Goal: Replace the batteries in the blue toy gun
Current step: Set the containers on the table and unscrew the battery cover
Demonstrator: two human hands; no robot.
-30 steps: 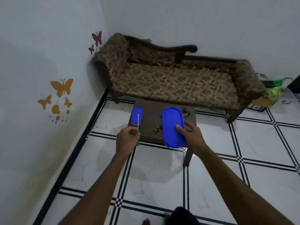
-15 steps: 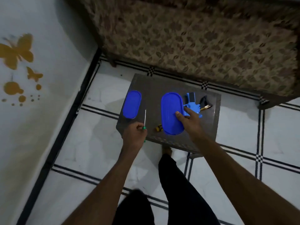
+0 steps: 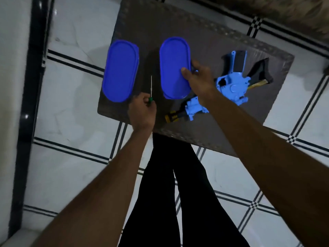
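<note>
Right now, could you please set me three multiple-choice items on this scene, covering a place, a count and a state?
1. Where does the light-blue plastic toy gun lie?
A on the floor
B on the dark table
C on the sofa

2. How many blue oval lids are on the table?
A one
B two
C three

3. What does the left hand hold?
A nothing
B a battery
C a thin green-handled screwdriver

Answers: 1 B, it rests on the tabletop. 2 B, one at left, one under the right hand. 3 C, fingers curl round its handle.
</note>
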